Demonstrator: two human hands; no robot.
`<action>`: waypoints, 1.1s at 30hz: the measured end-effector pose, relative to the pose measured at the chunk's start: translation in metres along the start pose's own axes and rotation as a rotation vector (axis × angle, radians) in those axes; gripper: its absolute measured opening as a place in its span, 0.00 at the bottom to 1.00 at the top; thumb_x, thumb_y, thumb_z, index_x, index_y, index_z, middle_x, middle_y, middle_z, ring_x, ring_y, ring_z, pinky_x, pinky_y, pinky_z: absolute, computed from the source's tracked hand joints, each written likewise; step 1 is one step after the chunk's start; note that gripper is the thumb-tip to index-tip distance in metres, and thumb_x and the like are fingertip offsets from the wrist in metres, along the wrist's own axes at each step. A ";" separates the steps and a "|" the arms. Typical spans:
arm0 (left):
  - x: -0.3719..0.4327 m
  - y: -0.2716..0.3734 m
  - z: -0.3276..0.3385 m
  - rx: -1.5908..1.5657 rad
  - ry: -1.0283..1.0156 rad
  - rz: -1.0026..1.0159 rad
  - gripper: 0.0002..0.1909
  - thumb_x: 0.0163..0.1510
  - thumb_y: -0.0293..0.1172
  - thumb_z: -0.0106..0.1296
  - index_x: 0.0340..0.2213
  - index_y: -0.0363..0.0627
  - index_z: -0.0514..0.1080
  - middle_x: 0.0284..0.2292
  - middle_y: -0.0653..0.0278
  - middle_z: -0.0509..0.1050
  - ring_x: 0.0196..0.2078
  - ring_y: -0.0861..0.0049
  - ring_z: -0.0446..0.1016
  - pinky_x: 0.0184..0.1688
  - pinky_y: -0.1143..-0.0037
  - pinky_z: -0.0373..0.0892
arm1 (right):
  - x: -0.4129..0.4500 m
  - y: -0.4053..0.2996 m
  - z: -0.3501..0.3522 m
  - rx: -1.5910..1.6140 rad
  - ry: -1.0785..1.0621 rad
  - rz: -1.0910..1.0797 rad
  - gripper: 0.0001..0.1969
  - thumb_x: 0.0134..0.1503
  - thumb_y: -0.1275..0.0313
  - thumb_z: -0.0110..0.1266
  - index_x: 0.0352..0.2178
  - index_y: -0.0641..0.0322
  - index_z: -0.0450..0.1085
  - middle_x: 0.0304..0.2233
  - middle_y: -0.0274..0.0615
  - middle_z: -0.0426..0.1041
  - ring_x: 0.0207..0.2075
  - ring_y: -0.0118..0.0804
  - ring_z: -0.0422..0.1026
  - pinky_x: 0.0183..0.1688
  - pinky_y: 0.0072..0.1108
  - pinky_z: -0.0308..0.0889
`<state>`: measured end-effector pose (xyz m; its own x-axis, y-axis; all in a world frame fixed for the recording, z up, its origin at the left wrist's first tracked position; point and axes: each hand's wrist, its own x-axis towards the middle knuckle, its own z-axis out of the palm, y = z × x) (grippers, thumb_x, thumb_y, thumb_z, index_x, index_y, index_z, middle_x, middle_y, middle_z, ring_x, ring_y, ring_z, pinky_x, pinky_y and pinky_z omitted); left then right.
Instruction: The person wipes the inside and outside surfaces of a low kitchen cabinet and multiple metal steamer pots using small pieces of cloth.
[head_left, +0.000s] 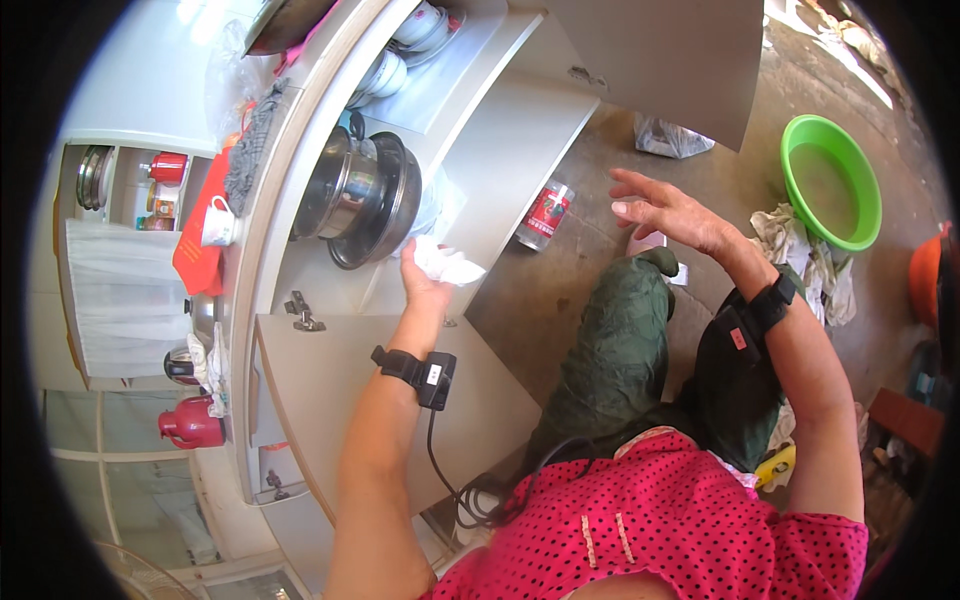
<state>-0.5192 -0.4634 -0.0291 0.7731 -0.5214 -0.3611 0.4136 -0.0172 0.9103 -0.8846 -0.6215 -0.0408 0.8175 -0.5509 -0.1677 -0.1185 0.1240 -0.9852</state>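
Observation:
My left hand (426, 279) holds a crumpled white cloth or tissue (448, 264) at the lower shelf of an open cabinet. Just beyond it, a dark metal pan (405, 202) stands tilted on its side against a shiny steel pot (351, 187). A pale plastic bag (433, 206), partly hidden, lies beside the pan. My right hand (664, 210) hangs over the floor above my knee, its fingers apart with nothing in them. A clear plastic jar with a red label (545, 215) lies on the floor between the cabinet and this hand.
Stacked white bowls (386, 73) fill the upper shelf. One cabinet door (675, 60) stands open at the top, another (390, 397) beside my left forearm. A green basin (831, 182) and rumpled cloths (814, 259) are on the floor at right. A white cup (217, 223) sits on the counter.

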 end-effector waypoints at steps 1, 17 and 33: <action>-0.010 -0.007 0.015 -0.029 -0.101 -0.103 0.24 0.52 0.56 0.38 0.36 0.47 0.67 0.29 0.61 0.69 0.33 0.64 0.69 0.40 0.61 0.67 | 0.000 0.002 -0.001 -0.002 0.006 0.006 0.40 0.54 0.51 0.49 0.60 0.62 0.45 0.56 0.50 0.58 0.48 0.38 0.67 0.44 0.25 0.67; -0.069 -0.055 0.133 0.014 -0.508 -0.335 0.55 0.48 0.58 0.52 0.59 0.34 0.35 0.59 0.48 0.47 0.57 0.55 0.57 0.58 0.61 0.58 | 0.032 0.028 0.012 0.020 0.411 -0.106 0.12 0.55 0.73 0.50 0.39 0.70 0.68 0.27 0.43 0.74 0.24 0.30 0.74 0.26 0.22 0.71; 0.046 0.041 0.068 -0.544 0.094 -0.059 0.31 0.57 0.50 0.30 0.49 0.30 0.57 0.47 0.42 0.64 0.50 0.55 0.67 0.46 0.65 0.74 | 0.025 0.014 0.011 -0.065 0.401 0.039 0.12 0.52 0.72 0.50 0.37 0.69 0.69 0.24 0.43 0.74 0.22 0.30 0.73 0.26 0.22 0.70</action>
<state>-0.4992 -0.5459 0.0056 0.7701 -0.4545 -0.4476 0.6273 0.4121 0.6608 -0.8595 -0.6243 -0.0586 0.5283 -0.8268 -0.1929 -0.1908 0.1058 -0.9759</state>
